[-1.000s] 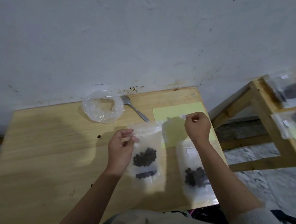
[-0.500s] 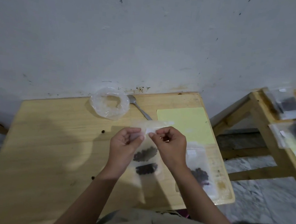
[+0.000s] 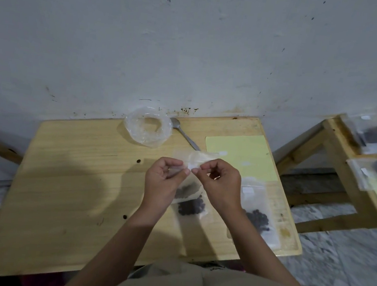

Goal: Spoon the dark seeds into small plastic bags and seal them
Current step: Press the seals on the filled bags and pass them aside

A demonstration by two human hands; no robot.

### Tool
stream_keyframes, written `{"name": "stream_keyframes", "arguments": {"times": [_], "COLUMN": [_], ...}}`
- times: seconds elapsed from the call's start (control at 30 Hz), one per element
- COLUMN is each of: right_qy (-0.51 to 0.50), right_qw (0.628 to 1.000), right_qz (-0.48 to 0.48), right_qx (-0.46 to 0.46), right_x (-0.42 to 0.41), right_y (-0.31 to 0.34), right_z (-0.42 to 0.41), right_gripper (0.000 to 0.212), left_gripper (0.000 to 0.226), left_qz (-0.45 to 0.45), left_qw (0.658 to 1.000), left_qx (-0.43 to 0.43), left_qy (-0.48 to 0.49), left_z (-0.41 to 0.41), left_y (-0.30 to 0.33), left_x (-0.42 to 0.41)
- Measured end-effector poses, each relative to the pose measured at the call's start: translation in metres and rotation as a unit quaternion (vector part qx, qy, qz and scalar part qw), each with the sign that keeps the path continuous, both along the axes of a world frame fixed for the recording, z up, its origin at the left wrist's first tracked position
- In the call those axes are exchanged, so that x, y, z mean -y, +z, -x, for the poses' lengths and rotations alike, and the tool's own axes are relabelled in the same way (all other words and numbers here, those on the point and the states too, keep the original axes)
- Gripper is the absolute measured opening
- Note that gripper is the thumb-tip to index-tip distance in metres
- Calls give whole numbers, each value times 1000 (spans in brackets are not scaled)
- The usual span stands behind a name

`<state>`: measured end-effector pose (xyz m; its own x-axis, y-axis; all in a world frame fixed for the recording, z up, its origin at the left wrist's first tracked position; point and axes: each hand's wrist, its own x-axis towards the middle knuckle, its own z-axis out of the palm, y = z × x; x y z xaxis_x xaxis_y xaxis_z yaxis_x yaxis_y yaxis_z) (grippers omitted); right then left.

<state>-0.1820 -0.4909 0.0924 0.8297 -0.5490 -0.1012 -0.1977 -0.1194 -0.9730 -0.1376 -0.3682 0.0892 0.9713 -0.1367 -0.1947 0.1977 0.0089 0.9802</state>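
Observation:
A small clear plastic bag (image 3: pixel 195 159) with dark seeds (image 3: pixel 191 206) in its lower part hangs above the middle of the wooden table (image 3: pixel 69 177). My left hand (image 3: pixel 164 182) and my right hand (image 3: pixel 220 182) pinch its top edge from either side, fingertips almost meeting at a small white label. A second bag of dark seeds (image 3: pixel 257 218) lies flat on the table under my right forearm. A metal spoon (image 3: pixel 185 133) lies near the wall beside a rolled-down clear bag (image 3: pixel 147 127) that looks empty.
A pale yellow sheet (image 3: pixel 241 155) lies at the table's back right. A few loose seeds (image 3: pixel 138 161) dot the tabletop. A second wooden stand (image 3: pixel 349 181) to the right carries more filled bags (image 3: pixel 372 137). The wall runs along the table's far edge.
My right hand came in from the yellow sheet to meet my left hand at the bag's top. Both hands now pinch the bag's upper edge close together.

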Motion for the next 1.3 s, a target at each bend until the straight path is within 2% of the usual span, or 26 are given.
{"name": "stream_keyframes", "arguments": {"times": [0.23,0.47,0.57,0.67,0.77,0.87,0.97,1.03,1.1,1.2,1.3], "right_qy": [-56,-54,-92,-98,-57,-91,-144,-129,-93,-80,-69], "right_qw": [996,996,989,986,990,991,983,967,954,947,962], "right_qz": [75,-60,-98,-129,-132,-89,35,128,181,190,175], "right_qx": [9,49,54,36,1,-35,-113,-176,-221,-247,-198], "right_x": [-7,-6,0,13,22,48,89,114,133,144,131], "right_y": [-6,-8,-13,-24,-33,-48,-70,-82,-94,-99,-87], "right_z": [6,8,6,5,6,-1,-10,-14,-19,-24,-21], "right_gripper": [17,18,17,15,11,8,10,20,28,32,25], "left_gripper": [23,24,29,42,45,44,43,43,43,43,44], "left_qz": [9,18,7,1,-43,-77,-87,-86,-85,-86,-68], "left_qw": [1000,1000,998,991,990,991,992,993,994,994,994], "left_qx": [0,8,27,9,3,0,-5,-10,-16,-28,-40], "left_qy": [14,-9,-56,-130,-134,-111,-90,-75,-67,-60,-69], "left_z": [3,3,7,13,15,15,13,10,7,5,5], "left_y": [3,3,0,-9,-21,-30,-36,-42,-45,-48,-49], "left_x": [0,-3,-5,-7,-10,-13,-16,-18,-18,-16,-7]}}
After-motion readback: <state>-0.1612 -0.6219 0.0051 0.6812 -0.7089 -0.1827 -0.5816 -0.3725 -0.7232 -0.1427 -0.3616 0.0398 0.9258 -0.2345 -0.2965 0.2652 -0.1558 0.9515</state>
